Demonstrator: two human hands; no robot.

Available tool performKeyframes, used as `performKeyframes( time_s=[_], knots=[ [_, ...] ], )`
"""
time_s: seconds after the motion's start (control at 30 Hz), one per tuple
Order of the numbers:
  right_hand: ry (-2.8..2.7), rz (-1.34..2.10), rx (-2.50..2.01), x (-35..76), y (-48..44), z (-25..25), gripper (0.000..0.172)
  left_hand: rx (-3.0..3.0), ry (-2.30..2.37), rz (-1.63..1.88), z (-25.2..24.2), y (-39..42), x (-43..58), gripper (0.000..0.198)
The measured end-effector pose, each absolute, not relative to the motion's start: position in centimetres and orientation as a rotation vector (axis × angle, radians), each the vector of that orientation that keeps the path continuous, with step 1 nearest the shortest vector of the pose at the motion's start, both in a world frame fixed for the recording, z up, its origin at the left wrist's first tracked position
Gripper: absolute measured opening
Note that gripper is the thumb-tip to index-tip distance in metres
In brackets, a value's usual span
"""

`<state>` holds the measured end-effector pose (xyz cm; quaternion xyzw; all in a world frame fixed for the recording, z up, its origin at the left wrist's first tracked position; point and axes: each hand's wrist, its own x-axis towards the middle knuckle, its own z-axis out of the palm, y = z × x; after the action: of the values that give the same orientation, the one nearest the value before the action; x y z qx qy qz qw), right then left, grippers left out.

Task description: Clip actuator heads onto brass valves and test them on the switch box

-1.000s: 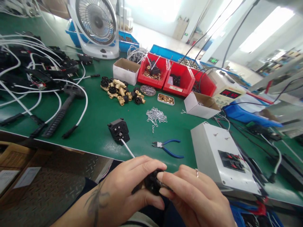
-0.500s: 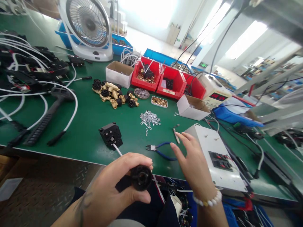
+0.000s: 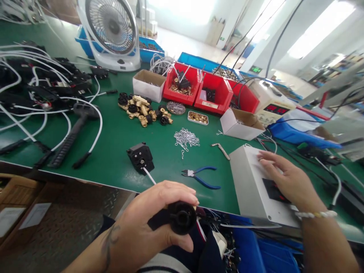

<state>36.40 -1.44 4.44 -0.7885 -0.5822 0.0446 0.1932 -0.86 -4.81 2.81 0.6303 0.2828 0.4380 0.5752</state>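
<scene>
My left hand grips a black round connector at the table's front edge, its hollow end facing me. A bit of brass shows beside my fingertips. Behind that hand lies a black plastic housing with a white cable running from it toward me. My right hand is over the grey control box, thumb and forefinger closed at a small toggle switch that they mostly cover. Blue-handled cutting pliers lie between the housing and the box. Beyond them is a pile of metal clips.
Brass fittings, a white carton, red bins and a tray of small brass parts stand farther back. To the left lie a hammer and white cables. A fan stands behind. A small tool lies by the box.
My right hand has moved right, from over the pliers to the top of the grey box, and its fingers have closed. My left hand still holds the connector. The view has shifted slightly.
</scene>
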Motion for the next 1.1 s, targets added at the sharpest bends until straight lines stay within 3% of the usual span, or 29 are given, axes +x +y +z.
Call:
performKeyframes(
  time_s=[0.33, 0.53, 0.67, 0.8, 0.9, 1.1],
  knots=[
    [-1.572, 0.047, -2.230, 36.3, -1.6, 4.3, 0.038, 1.483, 0.637, 0.976, 3.1, -5.1, -0.6, 0.054],
    [-1.558, -0.058, -2.218, 35.2, -2.4, 4.9, 0.023, 1.519, 0.647, 1.009, 3.2, -5.2, -0.6, 0.056],
    [-1.622, -0.381, -2.015, 31.3, -3.7, 6.1, 0.033, 1.554, 0.676, 0.999, 3.0, -5.0, -0.5, 0.059],
    [-1.888, -0.178, -1.824, 24.9, -3.0, 4.5, 0.030, 1.550, 0.701, 1.026, 2.7, -4.9, -0.4, 0.055],
    [-1.720, 0.027, -2.103, 22.0, 0.0, 1.4, 0.039, 1.603, 0.683, 1.009, 2.6, -5.0, -0.6, 0.054],
    [-1.437, 0.055, -2.427, 22.9, 5.0, -2.1, 0.054, 1.637, 0.667, 1.057, 2.9, -4.9, -1.4, 0.052]
  ],
)
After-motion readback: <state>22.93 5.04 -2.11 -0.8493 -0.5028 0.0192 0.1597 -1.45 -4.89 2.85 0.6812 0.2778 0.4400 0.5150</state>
